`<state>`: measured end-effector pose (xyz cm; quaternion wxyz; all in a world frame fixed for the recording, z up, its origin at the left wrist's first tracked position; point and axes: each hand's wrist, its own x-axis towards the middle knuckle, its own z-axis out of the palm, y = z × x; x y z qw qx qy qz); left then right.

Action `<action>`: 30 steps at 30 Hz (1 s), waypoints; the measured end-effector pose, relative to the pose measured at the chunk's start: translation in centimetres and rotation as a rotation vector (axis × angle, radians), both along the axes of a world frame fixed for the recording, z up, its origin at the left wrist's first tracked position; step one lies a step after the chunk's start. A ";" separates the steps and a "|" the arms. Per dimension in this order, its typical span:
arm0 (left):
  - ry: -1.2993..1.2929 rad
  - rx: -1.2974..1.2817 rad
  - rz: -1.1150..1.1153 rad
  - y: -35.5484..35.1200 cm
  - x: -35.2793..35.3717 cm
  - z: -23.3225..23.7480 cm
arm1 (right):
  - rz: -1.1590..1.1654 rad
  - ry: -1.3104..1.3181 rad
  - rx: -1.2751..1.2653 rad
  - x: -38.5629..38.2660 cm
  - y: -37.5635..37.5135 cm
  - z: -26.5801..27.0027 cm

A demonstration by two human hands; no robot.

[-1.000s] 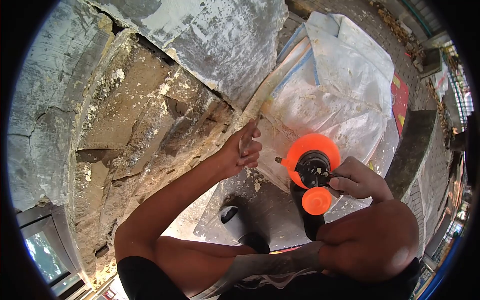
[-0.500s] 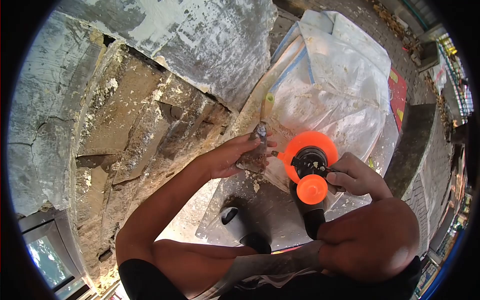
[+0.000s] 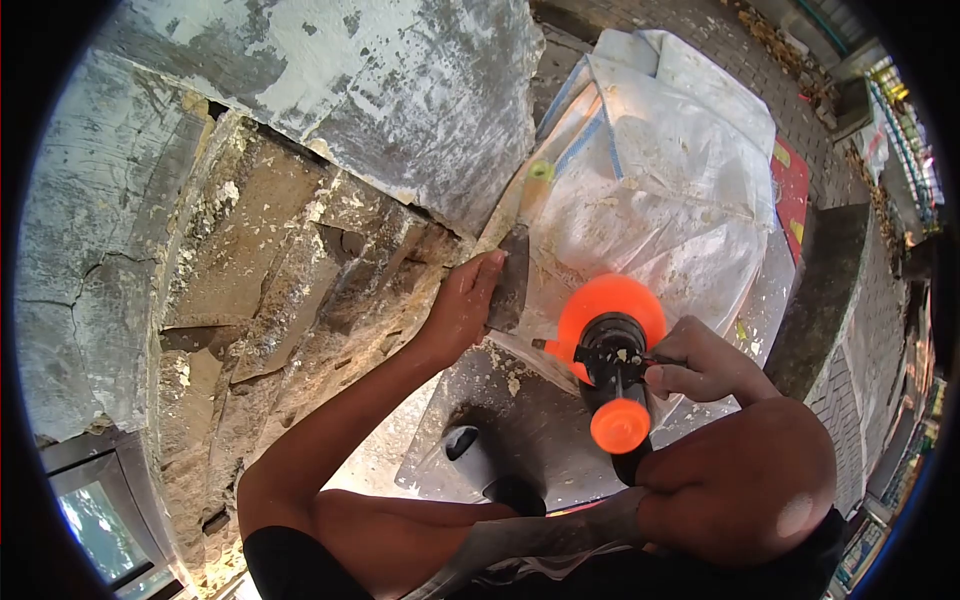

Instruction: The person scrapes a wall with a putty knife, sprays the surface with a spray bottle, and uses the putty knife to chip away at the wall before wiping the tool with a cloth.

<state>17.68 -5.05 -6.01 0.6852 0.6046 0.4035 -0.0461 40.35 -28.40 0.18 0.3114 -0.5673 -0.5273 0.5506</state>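
My left hand [image 3: 463, 308] grips a flat, dark grey rectangular piece [image 3: 511, 279] by its left edge, with the thumb up along its side. In my right hand [image 3: 692, 362], fingers are wrapped round the handle of an orange pump sprayer [image 3: 647, 303]. The sprayer has a black collar and an orange knob [image 3: 620, 427] nearest me. Its small orange nozzle [image 3: 549, 346] points left, towards the lower part of the dark piece but apart from it.
A broken wall [image 3: 270, 220] with exposed rough layers stands at the left. White plastic sheeting [image 3: 670, 170] covers a heap in front. A crumb-strewn grey board [image 3: 440, 425] lies below my hands, with my shoe [image 3: 470, 445] on it. A low concrete ledge [image 3: 825, 290] runs along the right.
My left hand and the dark piece have moved slightly left, and the piece has turned to show its broad face. The sprayer has tilted, its knob shifting towards me.
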 end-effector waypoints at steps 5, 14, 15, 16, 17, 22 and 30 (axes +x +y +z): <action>-0.305 -0.285 0.068 0.3 0.4 -0.5 | -0.138 0.133 -0.145 0.4 0.0 -0.3; -0.355 -0.472 0.025 0.9 0.8 -0.1 | -0.169 0.169 -0.229 0.2 -0.4 -0.4; -0.360 -0.458 -0.013 1.0 0.8 0.1 | -0.155 0.160 -0.232 0.2 -0.3 -0.3; -0.346 -0.447 -0.029 1.3 0.9 0.3 | -0.139 0.151 -0.236 0.2 -0.1 -0.1; -0.332 -0.435 -0.044 1.6 0.9 0.6 | -0.121 0.143 -0.238 0.1 0.0 0.1; -0.308 -0.159 -0.040 1.6 0.7 -0.3 | -0.098 0.158 -0.243 0.2 0.0 0.2; -0.224 -0.012 -0.141 2.2 0.2 -0.5 | -0.088 0.141 -0.232 -0.2 -0.1 0.3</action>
